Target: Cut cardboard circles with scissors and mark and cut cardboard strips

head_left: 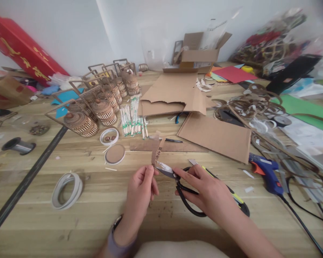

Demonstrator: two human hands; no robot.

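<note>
My left hand (143, 184) pinches the lower end of a narrow strip of brown cardboard (157, 152) with dark printing on it. Black-handled scissors (190, 200) are in my right hand (206, 190), their blades meeting the strip close to my left fingertips. Beneath my right forearm lies a yellow and black utility knife (240, 201). Beyond the strip are a flat brown strip (144, 146) and a black pen (174, 140). A cardboard disc with a white rim (115, 154) and white rings (66, 190) rest to the left of my hands.
Several small woven baskets (82, 123) with handles stand at the back left beside wrapped sticks (134, 120). Cut cardboard (215, 136) lies ahead. On the right are a blue glue gun (267, 173) with its cord and tangled brown strips (247, 104). A wire spool (18, 146) sits far left.
</note>
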